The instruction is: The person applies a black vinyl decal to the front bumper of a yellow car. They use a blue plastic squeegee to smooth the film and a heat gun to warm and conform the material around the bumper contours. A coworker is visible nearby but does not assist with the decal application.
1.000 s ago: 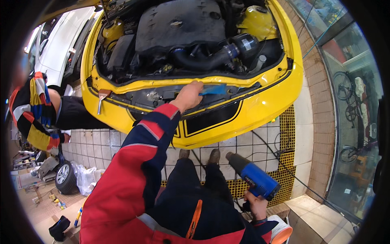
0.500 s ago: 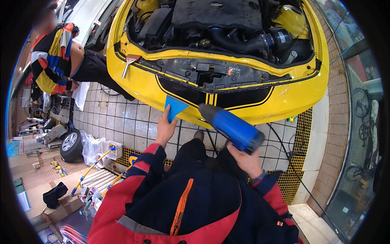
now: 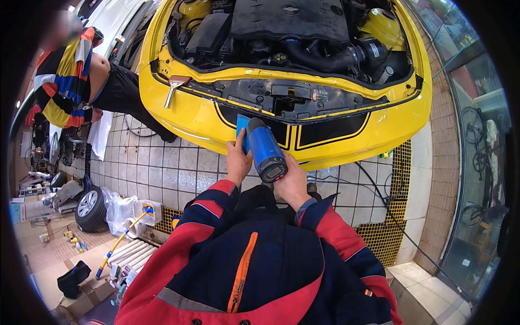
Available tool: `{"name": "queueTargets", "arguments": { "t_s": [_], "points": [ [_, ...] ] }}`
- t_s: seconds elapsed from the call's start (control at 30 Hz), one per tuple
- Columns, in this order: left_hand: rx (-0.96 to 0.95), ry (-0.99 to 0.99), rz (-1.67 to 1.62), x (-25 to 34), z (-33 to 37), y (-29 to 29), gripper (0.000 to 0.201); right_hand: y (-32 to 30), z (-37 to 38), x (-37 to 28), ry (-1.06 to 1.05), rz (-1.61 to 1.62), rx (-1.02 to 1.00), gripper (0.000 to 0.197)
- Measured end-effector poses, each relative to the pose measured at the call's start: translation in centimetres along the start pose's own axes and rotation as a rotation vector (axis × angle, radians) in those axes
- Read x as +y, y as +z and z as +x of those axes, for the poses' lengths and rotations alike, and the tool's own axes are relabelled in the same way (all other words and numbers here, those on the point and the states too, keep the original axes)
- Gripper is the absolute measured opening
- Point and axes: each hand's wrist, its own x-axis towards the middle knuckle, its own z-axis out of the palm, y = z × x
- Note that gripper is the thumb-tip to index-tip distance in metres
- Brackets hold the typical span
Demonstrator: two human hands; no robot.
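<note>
Right hand (image 3: 294, 183) wrapped round grip of blue heat gun (image 3: 266, 150), nozzle aimed at bumper (image 3: 346, 142). Left hand (image 3: 239, 160) beside gun, fingers pinching blue squeegee (image 3: 242, 130) flat against black stripe (image 3: 330, 129) on yellow car (image 3: 189, 116). Tiled floor (image 3: 179, 168) below. Scraper (image 3: 174, 88) resting on front edge, left. Engine bay (image 3: 287, 32) open beyond. Other person (image 3: 81, 81) bent over far left.

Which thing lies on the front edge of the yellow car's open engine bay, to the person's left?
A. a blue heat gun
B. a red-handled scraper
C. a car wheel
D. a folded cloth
B: a red-handled scraper rests on the yellow car at the bay's front edge, while the right hand holds the blue heat gun.
</note>
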Motion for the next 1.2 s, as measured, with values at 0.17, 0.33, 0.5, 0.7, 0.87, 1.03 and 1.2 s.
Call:
{"name": "queueTargets", "arguments": {
  "t_s": [0.17, 0.33, 0.5, 0.7, 0.87, 1.03, 1.2],
  "points": [
    [-0.05, -0.04, 0.087, 0.3, 0.7, 0.4, 0.087, -0.4, -2.0, 0.1, -0.07, 0.055, 0.065, 0.048],
    [-0.027, -0.053, 0.097, 0.8, 0.9, 1.2, 0.084, -1.5, -5.8, 2.2, 0.149, 0.198, 0.044, 0.054],
    [0.008, -0.058, 0.097, 1.0, 1.4, 1.6, 0.082, -1.7, -8.2, 5.1, 0.244, 0.433, 0.051, 0.059],
    [-0.063, -0.088, 0.173, 2.3, 2.2, 0.0, 0.079, -4.3, -13.3, 9.8, 0.437, 0.772, 0.018, 0.07],
    [0.12, 0.046, 0.068, 4.6, 5.8, -0.8, 0.074, -4.6, -15.1, 12.9, 0.304, 0.334, -0.034, 0.063],
    [0.289, -0.171, -0.163, 0.2, 3.6, -5.1, 0.081, -5.8, -15.7, 10.5, 0.415, 0.339, 0.032, 0.059],
    [0.123, -0.314, -0.097, -3.4, -0.2, -4.2, 0.093, -6.0, -15.3, 8.5, 0.246, 0.169, 0.088, 0.06]
  ]
}}
